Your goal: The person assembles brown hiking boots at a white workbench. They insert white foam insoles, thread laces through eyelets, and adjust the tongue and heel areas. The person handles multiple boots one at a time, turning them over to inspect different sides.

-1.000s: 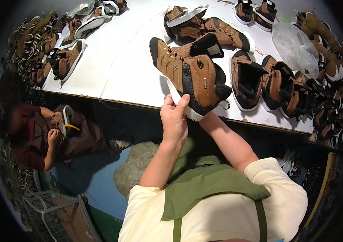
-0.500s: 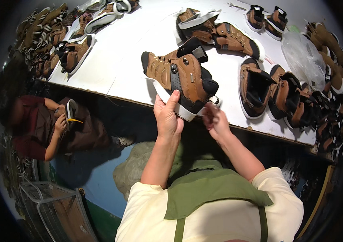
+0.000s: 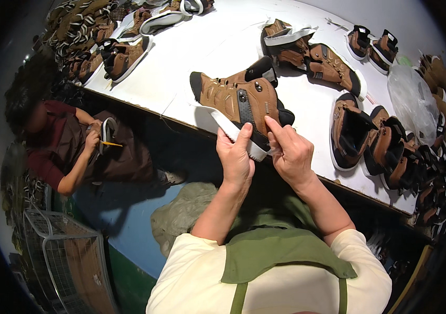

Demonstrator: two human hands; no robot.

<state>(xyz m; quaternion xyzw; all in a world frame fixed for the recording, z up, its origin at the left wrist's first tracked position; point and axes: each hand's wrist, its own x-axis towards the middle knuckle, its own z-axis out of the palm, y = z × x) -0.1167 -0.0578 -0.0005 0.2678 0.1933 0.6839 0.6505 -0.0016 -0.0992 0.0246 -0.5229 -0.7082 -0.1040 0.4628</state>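
Observation:
A brown and black ankle boot [image 3: 244,99] with eyelets lies tilted on its side just over the table's near edge, its toe toward the left. Its white sole [image 3: 222,121] stands away from the upper along the toe and middle. My left hand [image 3: 235,157] is closed round the sole from below, thumb over its edge. At the heel, my right hand [image 3: 292,155] presses its index finger on the brown side panel, the other fingers curled in near the heel's lower edge. What lies under those curled fingers is hidden.
Several finished-looking boots [image 3: 347,133] stand on the right of the white table [image 3: 191,47]. More boots [image 3: 293,47] lie beyond mine, beside a clear plastic bag [image 3: 411,102]. At left, a seated person [image 3: 60,141] handles a shoe, near a wire cage cart [image 3: 71,261].
My right hand, blurred and below the heel before, has come up against the boot's heel and side. The whole view has shifted slightly; my left hand keeps its hold.

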